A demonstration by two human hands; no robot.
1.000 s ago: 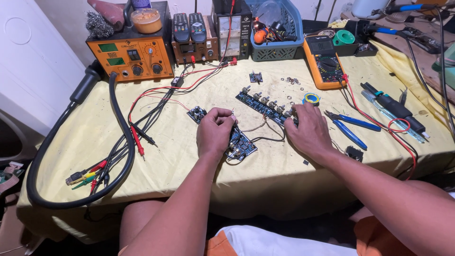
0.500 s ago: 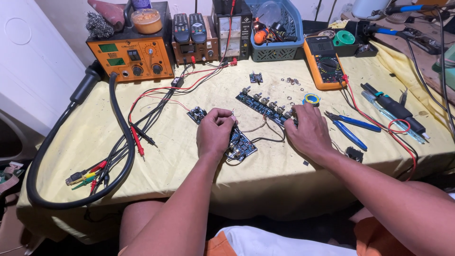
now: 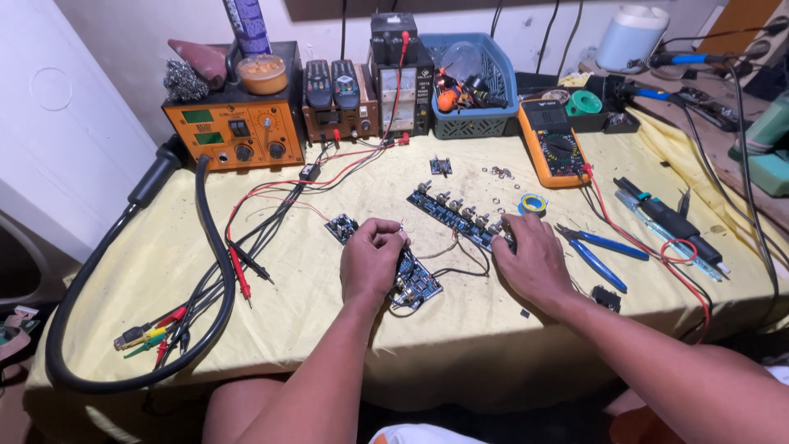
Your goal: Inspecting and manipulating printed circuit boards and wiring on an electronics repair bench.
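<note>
A small dark-blue printed circuit board (image 3: pixel 415 284) studded with components lies near the front middle of the yellow cloth-covered workbench (image 3: pixel 345 329). The left hand (image 3: pixel 371 259) rests on its upper end, fingers curled down and pressed together over the board; whether they pinch any part cannot be told. Thin black wires loop from this board to a long narrow blue circuit board with a row of silver knob shafts (image 3: pixel 456 215), which lies slantwise just behind it. The right hand (image 3: pixel 534 261) sits at the near right end of that strip, its fingertips bent down onto the last shaft; the grip itself is hidden by the knuckles.

A smaller dark board (image 3: pixel 340 227) lies just left of the left hand. A small roll of blue and yellow tape (image 3: pixel 532 203) stands just behind the right hand, and blue-handled pliers (image 3: pixel 598 249) lie to its right. Farther right is a black soldering iron with a translucent handle (image 3: pixel 670 224), ringed by a red wire. An orange multimeter (image 3: pixel 553 151) lies tilted behind the tape.

Along the back wall stand an orange rework station with dials (image 3: pixel 234 136), two dark remote controls (image 3: pixel 331 84) and a blue plastic basket (image 3: pixel 477 86) full of parts. A thick black hose (image 3: pixel 209 271) curves round the left of the bench, with red and black test leads (image 3: pixel 242 275) beside it.
</note>
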